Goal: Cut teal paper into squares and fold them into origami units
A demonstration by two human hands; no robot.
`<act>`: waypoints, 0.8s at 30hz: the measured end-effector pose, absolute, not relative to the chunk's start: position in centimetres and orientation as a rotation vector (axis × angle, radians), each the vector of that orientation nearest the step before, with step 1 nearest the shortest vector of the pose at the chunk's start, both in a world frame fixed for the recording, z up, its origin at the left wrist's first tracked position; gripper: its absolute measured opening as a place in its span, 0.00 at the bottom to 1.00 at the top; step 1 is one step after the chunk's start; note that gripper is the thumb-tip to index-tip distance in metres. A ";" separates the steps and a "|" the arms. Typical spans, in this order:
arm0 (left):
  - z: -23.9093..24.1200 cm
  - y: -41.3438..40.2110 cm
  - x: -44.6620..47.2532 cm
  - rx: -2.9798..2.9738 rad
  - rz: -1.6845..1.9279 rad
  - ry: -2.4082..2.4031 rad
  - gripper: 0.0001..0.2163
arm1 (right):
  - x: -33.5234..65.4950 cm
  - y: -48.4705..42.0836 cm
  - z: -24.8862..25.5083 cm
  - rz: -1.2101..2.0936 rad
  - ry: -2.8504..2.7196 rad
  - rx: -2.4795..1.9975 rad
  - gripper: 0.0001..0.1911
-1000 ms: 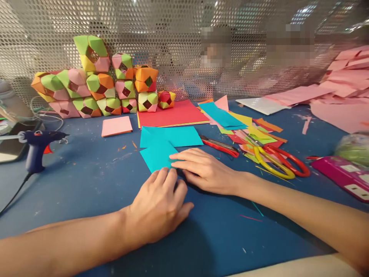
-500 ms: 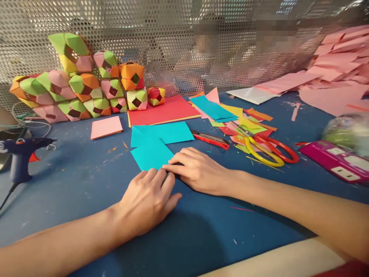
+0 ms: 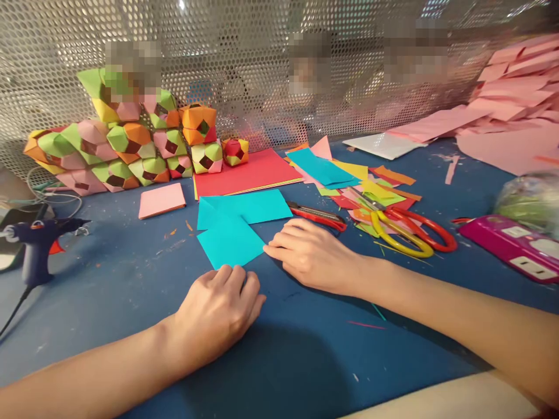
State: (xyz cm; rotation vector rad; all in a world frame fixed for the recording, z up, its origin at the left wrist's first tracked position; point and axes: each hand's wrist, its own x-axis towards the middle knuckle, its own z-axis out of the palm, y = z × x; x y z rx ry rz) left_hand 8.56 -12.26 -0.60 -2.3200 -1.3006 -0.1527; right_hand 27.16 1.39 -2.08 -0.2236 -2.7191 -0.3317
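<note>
Two turquoise paper pieces lie partly overlapped in front of me: the nearer turquoise sheet (image 3: 231, 241) and a longer turquoise strip (image 3: 262, 206) behind it. My left hand (image 3: 225, 305) rests on the table at the near sheet's lower edge, fingers curled and tips hidden. At that sheet's right corner is my right hand (image 3: 310, 253), its fingers bent and close together, fingertips at the paper; what they hold, if anything, is hidden. Just behind my right hand lies a red utility knife (image 3: 318, 215). A thin teal sliver (image 3: 378, 312) shows below my right forearm.
Scissors (image 3: 402, 233) lie on coloured paper scraps at right, beside a magenta power strip (image 3: 515, 247). A glue gun (image 3: 39, 247) stands at left. Behind are a pink paper stack (image 3: 161, 201), red sheets (image 3: 248, 171), folded paper blocks (image 3: 131, 142) and a perforated metal screen (image 3: 253, 70).
My hands have drawn apart, the left slightly leftward and down, the right slightly rightward. More of the near turquoise sheet's lower edge now shows. The teal sliver has come into sight.
</note>
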 end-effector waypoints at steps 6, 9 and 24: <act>-0.5 -12.7 8.5 -2.261 -0.092 -1.303 0.08 | 27.3 1.6 -2.5 -0.243 -2.722 -0.251 0.15; -0.7 -13.1 8.5 -2.207 -0.002 -1.306 0.07 | 27.5 1.6 -2.5 -0.214 -2.725 -0.257 0.15; 0.1 -8.9 4.8 -2.175 -0.276 -1.822 0.25 | 31.4 5.8 -0.5 -0.239 -2.617 -0.746 0.18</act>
